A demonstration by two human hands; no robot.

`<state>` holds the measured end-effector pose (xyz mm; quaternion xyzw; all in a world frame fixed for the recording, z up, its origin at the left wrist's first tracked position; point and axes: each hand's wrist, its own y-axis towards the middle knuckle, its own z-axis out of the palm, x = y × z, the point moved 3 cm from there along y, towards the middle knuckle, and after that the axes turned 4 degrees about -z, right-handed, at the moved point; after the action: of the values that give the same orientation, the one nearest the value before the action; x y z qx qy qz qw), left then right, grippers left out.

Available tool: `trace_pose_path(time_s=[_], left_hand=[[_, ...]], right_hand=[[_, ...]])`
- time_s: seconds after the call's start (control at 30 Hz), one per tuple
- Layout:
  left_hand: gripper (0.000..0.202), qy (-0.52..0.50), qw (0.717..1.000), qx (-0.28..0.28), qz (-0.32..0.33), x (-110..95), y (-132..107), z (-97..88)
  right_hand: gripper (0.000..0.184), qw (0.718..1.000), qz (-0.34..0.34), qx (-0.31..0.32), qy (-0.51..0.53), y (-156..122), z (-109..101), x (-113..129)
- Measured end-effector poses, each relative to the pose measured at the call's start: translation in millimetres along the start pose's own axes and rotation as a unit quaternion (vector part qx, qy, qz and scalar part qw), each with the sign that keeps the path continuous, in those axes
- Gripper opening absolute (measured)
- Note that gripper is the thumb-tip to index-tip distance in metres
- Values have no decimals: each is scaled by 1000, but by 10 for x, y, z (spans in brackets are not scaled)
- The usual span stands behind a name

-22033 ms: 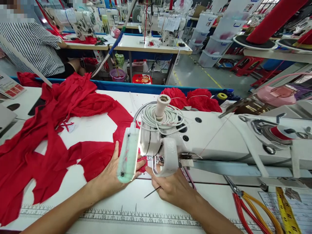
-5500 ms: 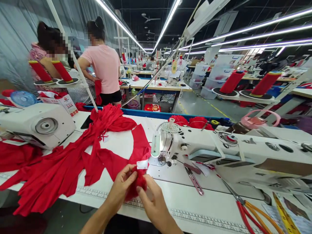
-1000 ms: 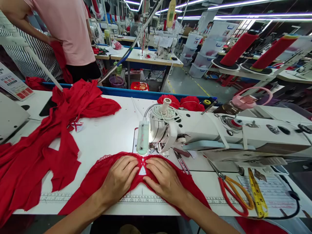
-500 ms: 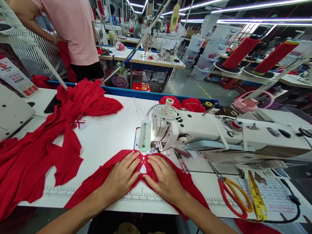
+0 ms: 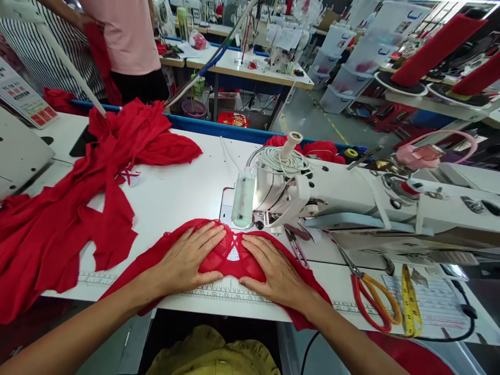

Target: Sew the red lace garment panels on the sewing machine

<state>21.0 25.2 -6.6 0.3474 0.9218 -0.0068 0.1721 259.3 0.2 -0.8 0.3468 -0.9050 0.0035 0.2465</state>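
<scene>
A red garment piece (image 5: 230, 266) with a small crisscross cut-out at its middle lies spread on the white sewing table (image 5: 167, 192). My left hand (image 5: 191, 258) rests flat on its left half, fingers stretched out and thumb apart. On the right half lies my right hand (image 5: 273, 268), also flat with its fingers extended. The garment's upper edge sits just in front of the sewing machine's needle area, beside a pale green lamp (image 5: 242, 200) on the machine head (image 5: 300, 192). Whether the needle touches the cloth is hidden.
A heap of red fabric (image 5: 105, 182) covers the table's left side. Right of the garment lie scissors with red and orange handles (image 5: 371, 302), a yellow tape measure (image 5: 411, 304) and pink snips (image 5: 297, 247). Red thread cones (image 5: 435, 49) stand behind. A person in pink (image 5: 125, 36) stands across the table.
The view has tilted downward. My left hand has shifted left, away from the cut-out, its thumb now farther from the fingers, and more of the garment's middle shows. The right hand stays on the cloth.
</scene>
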Motion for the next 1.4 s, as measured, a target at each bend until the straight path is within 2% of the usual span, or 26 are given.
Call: trace_pose_path(time_s=[0.13, 0.67, 1.4], left_hand=[[83, 2, 1000, 2, 0, 43, 15, -2], [84, 4, 1000, -19, 12, 45, 16, 7], [81, 11, 1000, -14, 21, 84, 30, 25]], right_hand=[[74, 1000, 6, 12, 8, 9, -14, -9], [76, 1000, -4, -10, 5, 25, -32, -5], [76, 1000, -15, -9, -8, -1, -38, -6]])
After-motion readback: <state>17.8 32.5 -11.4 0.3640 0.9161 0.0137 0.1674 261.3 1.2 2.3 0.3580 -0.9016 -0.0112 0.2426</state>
